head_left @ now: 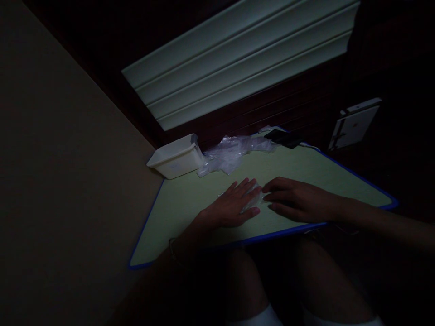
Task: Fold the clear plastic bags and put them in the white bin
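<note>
A small clear plastic bag [253, 201] lies on the table near its front edge, partly hidden under my left hand [234, 206]. That hand is flat on the bag, palm down, its fingers spread. From the right, my right hand [294, 199] comes in with its fingers bent and a little apart, their tips at the bag's right edge. I see nothing gripped in the right hand. Further back lies a heap of crumpled clear plastic bags [231, 151].
The pale green table [183, 203] has a blue rim. A white plastic bin [178, 158] stands at its back left, by the wall. A dark flat object [285, 138] with a white cable sits at the back right. Beyond the table, a white box [355, 127] is visible. The room is dim.
</note>
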### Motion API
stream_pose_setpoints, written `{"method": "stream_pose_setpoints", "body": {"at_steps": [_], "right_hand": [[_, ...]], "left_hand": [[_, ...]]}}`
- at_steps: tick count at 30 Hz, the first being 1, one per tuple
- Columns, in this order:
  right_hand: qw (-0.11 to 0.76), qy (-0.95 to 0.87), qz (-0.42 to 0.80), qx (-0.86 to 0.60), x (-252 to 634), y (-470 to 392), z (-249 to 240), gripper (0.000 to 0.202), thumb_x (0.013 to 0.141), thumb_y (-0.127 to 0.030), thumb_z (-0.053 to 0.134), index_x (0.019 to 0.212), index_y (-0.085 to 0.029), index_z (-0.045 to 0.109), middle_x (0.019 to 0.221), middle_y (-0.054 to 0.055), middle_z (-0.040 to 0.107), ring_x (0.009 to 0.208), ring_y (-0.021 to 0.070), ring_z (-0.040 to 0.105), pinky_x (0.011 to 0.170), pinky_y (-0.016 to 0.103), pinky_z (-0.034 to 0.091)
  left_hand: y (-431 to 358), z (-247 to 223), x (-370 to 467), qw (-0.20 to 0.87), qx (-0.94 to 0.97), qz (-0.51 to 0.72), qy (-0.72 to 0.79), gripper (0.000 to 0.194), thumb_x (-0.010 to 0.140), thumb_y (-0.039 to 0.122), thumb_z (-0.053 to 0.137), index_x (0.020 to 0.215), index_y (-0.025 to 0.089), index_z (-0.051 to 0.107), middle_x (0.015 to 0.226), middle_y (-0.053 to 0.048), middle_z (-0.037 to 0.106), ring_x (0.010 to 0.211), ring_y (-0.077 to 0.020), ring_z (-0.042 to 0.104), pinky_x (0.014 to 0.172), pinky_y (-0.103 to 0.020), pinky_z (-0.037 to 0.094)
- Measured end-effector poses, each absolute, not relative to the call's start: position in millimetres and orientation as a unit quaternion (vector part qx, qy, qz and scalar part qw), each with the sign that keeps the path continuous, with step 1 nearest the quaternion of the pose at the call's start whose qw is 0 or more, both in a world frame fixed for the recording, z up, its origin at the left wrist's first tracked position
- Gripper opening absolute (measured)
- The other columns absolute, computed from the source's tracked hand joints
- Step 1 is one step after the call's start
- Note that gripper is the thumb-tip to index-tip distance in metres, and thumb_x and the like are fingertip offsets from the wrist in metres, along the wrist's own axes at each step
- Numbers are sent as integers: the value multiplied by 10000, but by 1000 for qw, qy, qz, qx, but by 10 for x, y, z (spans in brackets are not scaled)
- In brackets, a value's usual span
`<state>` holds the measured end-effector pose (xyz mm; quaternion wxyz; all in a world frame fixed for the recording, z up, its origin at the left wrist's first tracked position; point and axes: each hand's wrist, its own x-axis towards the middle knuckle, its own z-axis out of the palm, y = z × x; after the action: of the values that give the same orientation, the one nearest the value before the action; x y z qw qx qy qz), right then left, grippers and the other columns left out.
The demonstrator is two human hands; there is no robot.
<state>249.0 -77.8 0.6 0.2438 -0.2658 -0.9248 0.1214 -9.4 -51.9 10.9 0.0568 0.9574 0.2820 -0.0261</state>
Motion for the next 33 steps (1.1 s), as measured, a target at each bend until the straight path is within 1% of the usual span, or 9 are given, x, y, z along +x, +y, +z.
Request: {"method": "stream_pose_setpoints", "body": {"at_steps": [5, 11, 15, 21, 24, 27, 30, 33], "right_hand": [[255, -924, 123, -258, 2495, -771, -11, 296, 911, -297, 528, 1128, -173, 687, 1170, 144, 620, 1056, 249, 600, 925, 398, 495], [244, -927, 116, -261, 2491, -777, -2, 304, 912, -287, 529, 1144, -161, 679, 1180, 148, 608, 1090, 244, 580, 955, 381, 480], [234, -928, 113, -267, 2491, -780, 2, 310, 921, -289, 514, 1146, -151, 678, 1180, 152, 606, 1087, 242, 579, 954, 381, 478], [234, -928, 120, -265, 2490, -782, 17, 305, 921, -294, 512, 1137, -161, 682, 1175, 147, 614, 1077, 246, 588, 949, 396, 484], [236, -922, 127, -278, 2484, -790, 26, 346, 925, -320, 508, 1209, -171, 639, 1178, 141, 615, 1075, 244, 593, 948, 397, 492], [252, -907, 130, -311, 2482, -783, 19, 426, 924, -356, 506, 1304, -175, 568, 1236, 145, 596, 1126, 260, 576, 968, 412, 487], [270, -891, 130, -341, 2486, -731, -3, 494, 926, -392, 495, 1372, -179, 507, 1335, 153, 547, 1216, 291, 526, 1007, 454, 461], [258, -890, 132, -352, 2481, -636, -14, 508, 944, -405, 458, 1391, -164, 492, 1401, 164, 502, 1287, 304, 471, 1044, 478, 427]], "left_hand": [[-499, 145, -122, 74, 960, -44, 267, 715, 947, 586, 273, 1529, 201, 116, 1609, -82, 16, 1479, -228, -32, 1197, -449, 40], [-477, 189, -145, 90, 961, -51, 255, 737, 930, 613, 298, 1532, 232, 109, 1609, -63, 5, 1480, -237, -15, 1198, -455, 47], [-465, 196, -156, 90, 963, -51, 248, 758, 923, 626, 305, 1531, 217, 115, 1608, -75, 12, 1480, -236, -10, 1198, -453, 45], [-444, 158, -165, 90, 965, -50, 243, 757, 919, 618, 336, 1531, 240, 101, 1606, -71, -3, 1479, -256, -16, 1194, -485, 60], [-441, 147, -169, 87, 966, -46, 241, 764, 916, 619, 346, 1531, 243, 94, 1606, -69, -1, 1479, -258, -12, 1195, -488, 60], [-444, 147, -171, 84, 966, -45, 240, 777, 908, 637, 347, 1530, 233, 115, 1605, -77, -1, 1478, -262, -14, 1194, -489, 54], [-451, 152, -168, 85, 966, -43, 241, 788, 900, 654, 344, 1529, 232, 128, 1603, -88, 0, 1477, -269, -21, 1190, -500, 58], [-462, 159, -163, 89, 965, -41, 244, 803, 888, 677, 340, 1527, 228, 154, 1600, -103, -22, 1475, -276, -35, 1189, -497, 57]]}}
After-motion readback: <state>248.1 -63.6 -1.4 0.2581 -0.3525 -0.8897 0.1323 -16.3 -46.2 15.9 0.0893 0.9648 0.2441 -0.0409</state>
